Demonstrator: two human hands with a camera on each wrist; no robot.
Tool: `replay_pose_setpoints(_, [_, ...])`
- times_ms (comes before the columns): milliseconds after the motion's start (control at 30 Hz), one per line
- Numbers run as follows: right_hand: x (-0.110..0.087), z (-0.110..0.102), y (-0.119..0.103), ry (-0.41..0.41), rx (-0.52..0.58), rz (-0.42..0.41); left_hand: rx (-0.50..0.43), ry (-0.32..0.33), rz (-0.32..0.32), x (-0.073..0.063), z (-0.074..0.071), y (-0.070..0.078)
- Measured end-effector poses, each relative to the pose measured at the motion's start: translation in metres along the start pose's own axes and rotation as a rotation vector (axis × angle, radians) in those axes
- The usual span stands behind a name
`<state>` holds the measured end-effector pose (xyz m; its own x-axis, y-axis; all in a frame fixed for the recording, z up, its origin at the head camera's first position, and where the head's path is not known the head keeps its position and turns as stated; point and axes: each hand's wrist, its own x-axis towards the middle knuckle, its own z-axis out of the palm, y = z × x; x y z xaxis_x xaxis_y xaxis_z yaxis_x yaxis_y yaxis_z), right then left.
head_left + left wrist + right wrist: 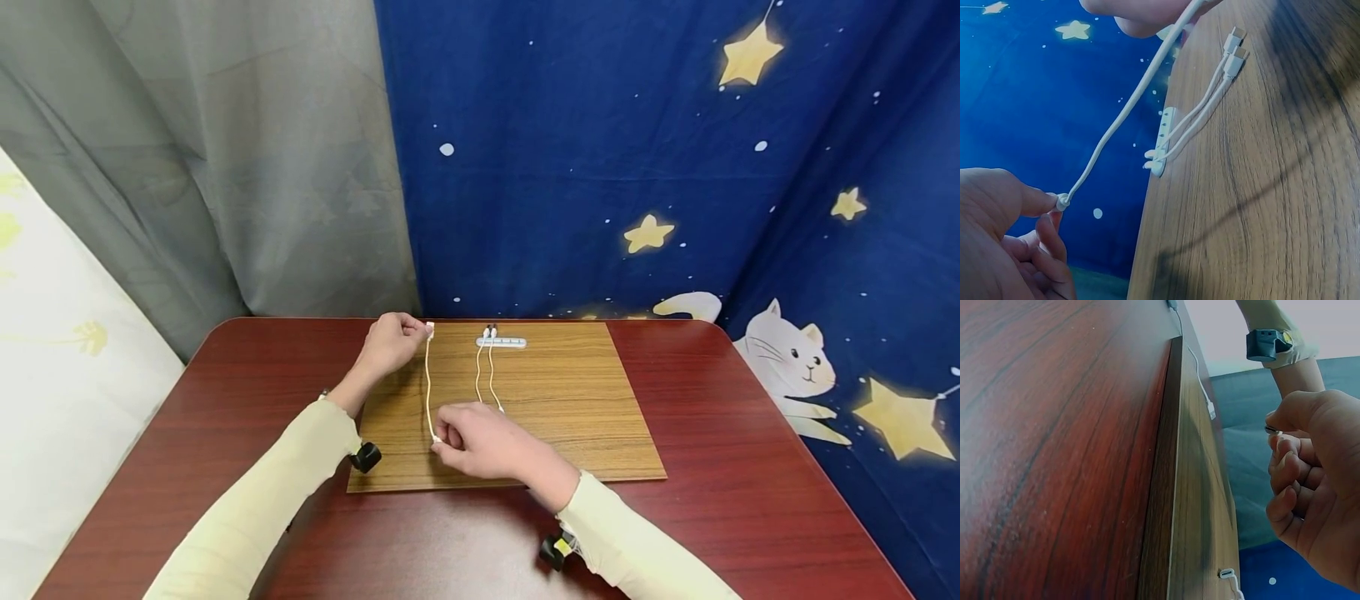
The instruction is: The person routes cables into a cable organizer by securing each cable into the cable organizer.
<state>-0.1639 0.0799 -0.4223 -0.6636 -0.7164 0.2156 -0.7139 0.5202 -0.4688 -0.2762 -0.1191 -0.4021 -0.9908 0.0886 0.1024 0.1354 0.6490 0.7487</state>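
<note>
A white charging cable (428, 383) stretches between both hands above the wood-grain board (570, 417). My left hand (390, 343) pinches its far plug between thumb and fingertips; in the left wrist view the fingers mostly cover this plug (1063, 201). With thumb and forefinger my right hand (483, 442) pinches the near end, where a small metal-tipped plug (1271, 430) peeks out. Near the board's back edge sits a pale cable clip strip (513, 342). Two white cables (478, 367) are seated in its left slots, their USB-C plugs (1233, 62) lying on the board.
The board lies on a dark red table (712, 433). Another white cable (1195, 362) with a USB plug (1212, 410) lies across the board's left side, hidden by the left arm in the head view. Grey and blue curtains (555, 167) hang behind the table.
</note>
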Motion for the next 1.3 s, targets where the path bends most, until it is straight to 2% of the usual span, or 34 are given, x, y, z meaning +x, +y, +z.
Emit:
replay_pose_setpoints(300, [-0.003,-0.002,0.002,0.004,0.003,-0.002,-0.010,0.010,0.003,0.003,0.006,0.009])
replay_pose_setpoints(633, [-0.004,-0.003,0.004,0.003,-0.015,0.017,-0.018,0.008,-0.009,0.006,0.011,0.010])
replay_pose_setpoints(867, [-0.006,-0.004,0.005,-0.007,0.001,0.046,0.002,0.035,0.031,0.006,0.013,0.015])
replay_pose_setpoints(1033, [-0.007,-0.004,0.007,-0.007,-0.003,0.049,0.017,0.023,0.014,0.006,0.016,0.016])
replay_pose_setpoints(1300, [-0.009,-0.006,0.007,-0.010,-0.025,0.050,-0.025,0.023,0.003,0.009,0.022,0.016])
